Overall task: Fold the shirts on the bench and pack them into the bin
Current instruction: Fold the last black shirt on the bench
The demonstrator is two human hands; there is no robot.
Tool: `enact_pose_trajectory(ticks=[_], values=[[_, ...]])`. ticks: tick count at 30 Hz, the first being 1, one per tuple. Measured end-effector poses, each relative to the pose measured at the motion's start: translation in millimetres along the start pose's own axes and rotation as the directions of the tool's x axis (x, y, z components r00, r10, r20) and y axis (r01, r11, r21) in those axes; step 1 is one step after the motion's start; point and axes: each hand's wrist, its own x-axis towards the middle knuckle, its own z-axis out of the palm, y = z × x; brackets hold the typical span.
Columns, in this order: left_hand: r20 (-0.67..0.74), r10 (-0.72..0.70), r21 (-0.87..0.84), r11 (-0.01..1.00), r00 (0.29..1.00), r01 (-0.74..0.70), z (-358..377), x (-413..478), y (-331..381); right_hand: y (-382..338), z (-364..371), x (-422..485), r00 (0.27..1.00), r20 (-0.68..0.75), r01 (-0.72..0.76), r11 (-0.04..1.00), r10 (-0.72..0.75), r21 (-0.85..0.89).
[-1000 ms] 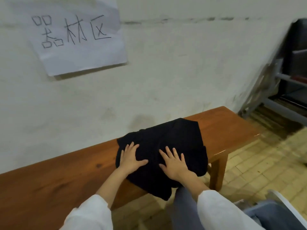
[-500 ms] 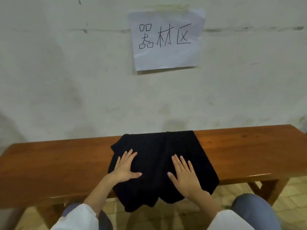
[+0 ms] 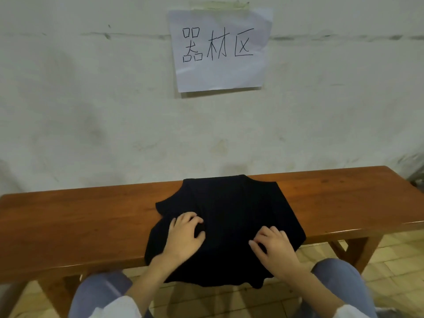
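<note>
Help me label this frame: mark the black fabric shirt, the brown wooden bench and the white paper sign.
black fabric shirt (image 3: 241, 203), head view, upper middle of the cloth
brown wooden bench (image 3: 80, 216), head view, bare seat left of shirt
white paper sign (image 3: 220, 74), head view, blank lower part

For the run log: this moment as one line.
step: folding; left hand: grips black shirt; right hand: grips it; black shirt: on bench, overhangs front edge

The long brown wooden desk runs past the left edge; the black fabric shirt hides its middle.
</note>
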Motion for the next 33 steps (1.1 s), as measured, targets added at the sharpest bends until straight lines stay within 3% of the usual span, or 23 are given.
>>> enact_pose_trajectory(ticks=[2, 4, 7, 9, 12, 15, 19, 22, 23, 25, 27, 29, 33], values=[[-0.233, -0.027, -0.022, 1.000, 0.972, 0.022, 8, 5, 7, -3, 0, 21, 0.999, -0.025, -0.034, 0.999, 0.033, -0.010], [-0.375, -0.183, 0.003, 0.980, 0.909, 0.199, 11, 13, 6, 2, 5, 40, 0.989, 0.073, -0.130, 0.991, 0.131, -0.010], [-0.308, -0.528, -0.076, 0.842, 0.791, 0.533, 1, 25, -9, 9, 17, 51, 0.950, 0.191, -0.231, 0.967, 0.248, -0.107], [-0.254, -0.601, -0.053, 0.791, 0.758, 0.610, -7, 30, -23, 12, 27, 50, 0.948, 0.173, -0.240, 0.955, 0.269, -0.172], [-0.236, -0.552, 0.003, 0.822, 0.799, 0.569, -18, 41, -32, 12, 32, 47, 0.948, 0.155, -0.245, 0.948, 0.279, -0.206], [-0.232, -0.464, -0.146, 0.886, 0.855, 0.441, -30, 54, -30, 13, 33, 50, 0.943, 0.161, -0.254, 0.942, 0.292, -0.217], [-0.384, -0.520, -0.317, 0.851, 0.763, 0.420, -67, 72, -44, 0, 33, 59, 0.927, 0.186, -0.285, 0.935, 0.325, -0.210], [-0.463, -0.531, -0.195, 0.842, 0.710, 0.502, -65, 71, -51, -13, 33, 66, 0.922, 0.241, -0.266, 0.949, 0.302, -0.171], [-0.482, -0.489, -0.110, 0.857, 0.727, 0.504, -56, 68, -51, -16, 33, 69, 0.924, 0.245, -0.269, 0.954, 0.295, -0.134], [-0.460, -0.319, 0.065, 0.919, 0.829, 0.389, -32, 60, -44, -13, 32, 76, 0.934, 0.168, -0.310, 0.949, 0.316, -0.062], [-0.282, -0.196, 0.195, 0.947, 0.939, 0.256, -9, 52, -34, -4, 32, 78, 0.916, 0.073, -0.390, 0.918, 0.395, -0.069], [-0.103, -0.213, 0.244, 0.942, 0.972, 0.232, 9, 42, -27, 7, 33, 78, 0.884, 0.087, -0.446, 0.885, 0.459, -0.137], [-0.120, -0.382, 0.270, 0.875, 0.916, 0.401, 17, 29, -25, 23, 34, 93, 0.914, 0.137, -0.354, 0.916, 0.381, -0.186]])
